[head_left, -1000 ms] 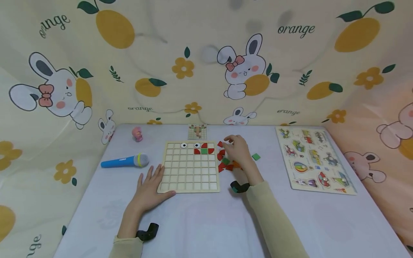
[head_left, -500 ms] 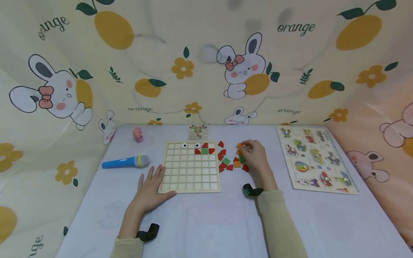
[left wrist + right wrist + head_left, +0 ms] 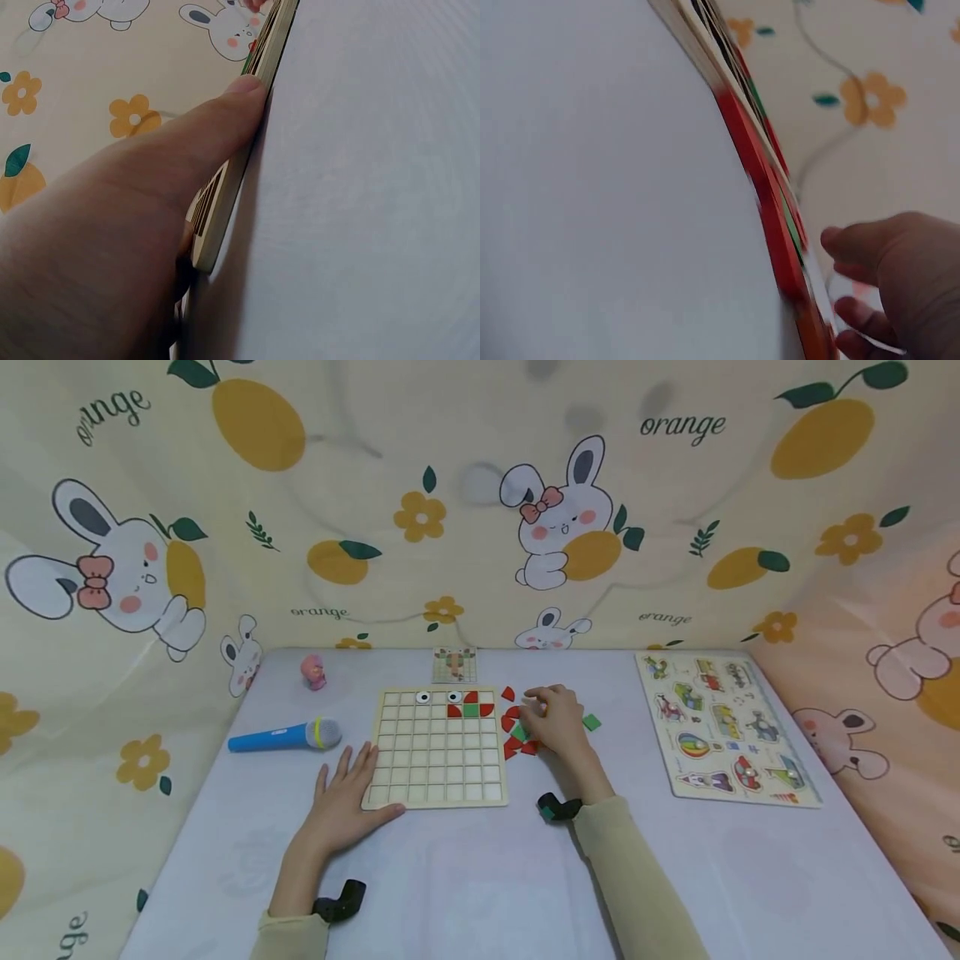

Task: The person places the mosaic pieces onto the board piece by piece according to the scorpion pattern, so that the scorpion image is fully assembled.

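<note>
A pale wooden grid board [image 3: 441,768] lies in the middle of the table. Two eye pieces and several red and green pieces sit in its upper rows. My left hand [image 3: 341,802] rests spread at the board's left side; its thumb [image 3: 217,124] lies on the near edge in the left wrist view. My right hand [image 3: 558,727] hovers over loose pieces right of the board, covering some of them. In the right wrist view, this hand [image 3: 919,277] has loosely bent fingers, thumb apart, with nothing visible between. Red quarter-round pieces [image 3: 507,693] and a green square [image 3: 592,722] lie around it.
A small pattern card [image 3: 454,665] lies behind the board. To the left are a blue toy microphone [image 3: 273,738] and a pink figurine [image 3: 313,672]. A picture puzzle board [image 3: 727,727] lies at the right. A printed cloth hangs behind the table.
My right hand moved right to the orange pieces, then came back left over the red and green ones, hiding the orange pieces in the head view. My left hand stayed on the board.
</note>
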Tool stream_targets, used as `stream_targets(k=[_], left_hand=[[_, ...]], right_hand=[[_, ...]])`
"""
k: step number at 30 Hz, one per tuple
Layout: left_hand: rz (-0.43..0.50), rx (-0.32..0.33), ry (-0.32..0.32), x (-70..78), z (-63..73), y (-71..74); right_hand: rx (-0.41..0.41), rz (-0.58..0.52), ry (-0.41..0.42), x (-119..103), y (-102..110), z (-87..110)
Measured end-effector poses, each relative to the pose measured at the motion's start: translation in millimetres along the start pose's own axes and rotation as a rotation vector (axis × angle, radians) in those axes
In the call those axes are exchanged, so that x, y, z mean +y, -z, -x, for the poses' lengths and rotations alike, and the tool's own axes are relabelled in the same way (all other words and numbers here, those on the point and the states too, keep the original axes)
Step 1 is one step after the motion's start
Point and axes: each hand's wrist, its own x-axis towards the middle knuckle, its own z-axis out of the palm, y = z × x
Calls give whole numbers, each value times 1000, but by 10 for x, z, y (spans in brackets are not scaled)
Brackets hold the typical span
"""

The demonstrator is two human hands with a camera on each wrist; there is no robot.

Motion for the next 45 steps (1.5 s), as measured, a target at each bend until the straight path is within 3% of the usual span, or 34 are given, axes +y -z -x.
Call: stream_targets(k=[5,11,22,28,36,45], left_hand=[[0,-3,10,7,-21,7],[1,-12,7,10,-12,-2],[-4,-8,16,2,13,17],[7,-11,21,7,14,21],[2,-11,26,15,60,43],[14,-17,20,27,27,42]], right_hand=[[-28,106,-18,-169,-87,-162],[-85,207,-51,-224,-164,-322],[-100,215,-67,-267,-164,-357],[-99,237,-33,-236,-183,-397],[-125,177,-58,-157,-134,-401],[-111,185,16,-192,-86,-373]])
